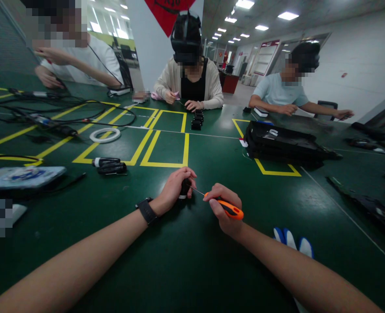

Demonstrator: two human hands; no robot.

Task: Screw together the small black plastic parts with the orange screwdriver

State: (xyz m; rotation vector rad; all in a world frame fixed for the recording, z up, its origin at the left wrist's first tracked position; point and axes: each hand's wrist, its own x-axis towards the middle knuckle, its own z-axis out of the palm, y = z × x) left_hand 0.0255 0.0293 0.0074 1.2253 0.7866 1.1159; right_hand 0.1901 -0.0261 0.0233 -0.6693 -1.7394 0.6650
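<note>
My left hand (pixel 178 187), with a dark band on its wrist, is closed around a small black part (pixel 185 188) that has a white rim at its lower end. The fingers hide much of this part, so I cannot tell its kind. In my right hand (pixel 225 208) is an orange and black screwdriver (pixel 234 211), gripped by its handle. Its thin shaft points left, and the tip meets or nearly meets the black part. Both hands are just above the green table (pixel 192 269).
Black tubular pieces (pixel 110 166) and a white ring (pixel 105 135) are left of centre. Black cables (pixel 58 108) tangle behind them. Stacked black casings (pixel 283 141) stand to the right; blue-and-white gloves (pixel 290 239) lie by my right forearm. Three people sit across the table.
</note>
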